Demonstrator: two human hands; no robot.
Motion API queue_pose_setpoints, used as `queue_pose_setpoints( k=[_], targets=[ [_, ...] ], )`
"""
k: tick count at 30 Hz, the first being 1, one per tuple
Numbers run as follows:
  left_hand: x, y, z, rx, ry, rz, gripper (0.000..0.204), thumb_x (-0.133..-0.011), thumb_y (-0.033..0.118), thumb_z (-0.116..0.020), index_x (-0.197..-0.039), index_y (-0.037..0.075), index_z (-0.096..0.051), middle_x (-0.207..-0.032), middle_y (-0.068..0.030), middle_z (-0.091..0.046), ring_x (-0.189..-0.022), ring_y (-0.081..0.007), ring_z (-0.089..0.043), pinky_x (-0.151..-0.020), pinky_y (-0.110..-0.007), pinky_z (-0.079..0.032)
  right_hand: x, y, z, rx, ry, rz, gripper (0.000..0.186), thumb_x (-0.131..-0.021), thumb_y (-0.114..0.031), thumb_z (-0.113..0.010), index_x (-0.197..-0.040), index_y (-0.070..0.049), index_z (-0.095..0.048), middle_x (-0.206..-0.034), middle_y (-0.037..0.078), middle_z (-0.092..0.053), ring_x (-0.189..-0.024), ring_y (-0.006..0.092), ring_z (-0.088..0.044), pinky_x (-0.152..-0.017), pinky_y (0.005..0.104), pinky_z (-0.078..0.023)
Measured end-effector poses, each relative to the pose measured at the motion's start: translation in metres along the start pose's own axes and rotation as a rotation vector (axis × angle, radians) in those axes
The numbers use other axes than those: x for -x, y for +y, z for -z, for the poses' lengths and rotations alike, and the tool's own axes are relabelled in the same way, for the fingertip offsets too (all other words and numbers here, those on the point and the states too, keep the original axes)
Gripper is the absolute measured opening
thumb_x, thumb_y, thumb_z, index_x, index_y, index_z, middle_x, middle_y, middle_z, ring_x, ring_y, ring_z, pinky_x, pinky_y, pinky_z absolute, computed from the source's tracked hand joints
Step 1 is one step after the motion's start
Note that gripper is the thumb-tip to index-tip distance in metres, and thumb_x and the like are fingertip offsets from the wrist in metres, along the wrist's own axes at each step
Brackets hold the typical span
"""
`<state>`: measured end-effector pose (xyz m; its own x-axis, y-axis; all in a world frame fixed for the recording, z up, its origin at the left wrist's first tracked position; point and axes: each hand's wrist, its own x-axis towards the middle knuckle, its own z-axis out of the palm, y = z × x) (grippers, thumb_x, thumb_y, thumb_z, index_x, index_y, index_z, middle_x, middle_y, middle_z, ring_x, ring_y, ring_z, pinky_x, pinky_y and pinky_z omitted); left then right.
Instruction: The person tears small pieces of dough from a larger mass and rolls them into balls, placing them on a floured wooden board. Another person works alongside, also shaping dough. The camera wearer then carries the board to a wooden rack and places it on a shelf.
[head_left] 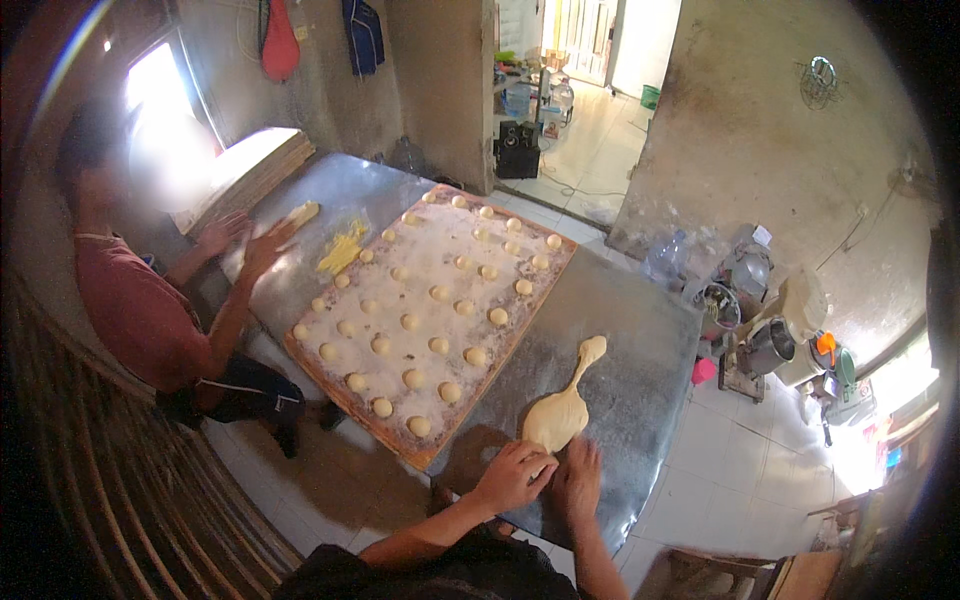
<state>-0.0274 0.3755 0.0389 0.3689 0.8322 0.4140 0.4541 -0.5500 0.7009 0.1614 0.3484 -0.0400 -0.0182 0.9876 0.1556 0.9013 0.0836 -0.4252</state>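
1. The dough (556,418) lies on the metal table (625,300), right of the floured board (425,250), its far end drawn into a thin neck and knob
2. The left hand (512,478) has its fingers curled in at the dough's near end; whether they pinch it cannot be told
3. The right hand (578,485) is just beside it, blurred, so its grip cannot be told
4. The step looks like portioning: steadying the bulk lightly while squeezing off even pieces would likely serve best, as hard tugging could thin the neck until it tears
5. The board carries spaced rows of pale dough balls (419,427); similar portions should keep them matched
6. On the right, a metal pot (770,345) shows a dark inside, contents unclear
7. The bucket (718,308) beside it holds something too small to identify
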Motion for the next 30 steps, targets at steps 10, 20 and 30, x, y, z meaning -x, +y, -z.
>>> queue_pose_setpoints(
  k=[10, 20, 30],
  targets=[
    [0.020, 0.000, 0.014, 0.016, 0.042, 0.119, 0.012, -0.090, 0.012, -0.074, -0.100, 0.006, -0.072, -0.097, -0.0119, -0.069, -0.094, -0.0313, -0.068, -0.082, -0.042, -0.056, 0.008, 0.000, 0.015, -0.073, -0.085, 0.027, 0.065, -0.099, -0.027, -0.056, -0.156, -0.001, -0.037, -0.154, 0.028, -0.044, -0.148, 0.0469, -0.035, -0.124, 0.0556, -0.024],
    [0.001, -0.002, 0.029, 0.021, 0.051, 0.034, 0.007, -0.088, 0.011, -0.075, -0.094, 0.006, -0.072, -0.085, -0.0106, -0.071, -0.079, -0.0302, -0.070, -0.070, -0.040, -0.057, 0.021, 0.006, 0.015, -0.071, 0.040, -0.198, 0.053, -0.098, -0.025, -0.060, -0.145, -0.002, -0.053, -0.153, 0.031, -0.045, -0.144, 0.0498, -0.040, -0.122, 0.0579, -0.027],
    [-0.011, -0.012, 0.026, -0.259, -0.360, 0.181, 0.049, -0.095, 0.032, -0.069, -0.134, 0.006, -0.055, -0.088, -0.0193, -0.072, -0.065, -0.0350, -0.072, -0.053, -0.045, -0.057, -0.012, -0.030, 0.090, -0.110, 0.289, -0.702, 0.043, -0.099, -0.034, -0.061, -0.132, -0.006, -0.060, -0.117, 0.028, -0.068, -0.111, 0.0469, -0.065, -0.099, 0.0548, -0.049]
  ],
)
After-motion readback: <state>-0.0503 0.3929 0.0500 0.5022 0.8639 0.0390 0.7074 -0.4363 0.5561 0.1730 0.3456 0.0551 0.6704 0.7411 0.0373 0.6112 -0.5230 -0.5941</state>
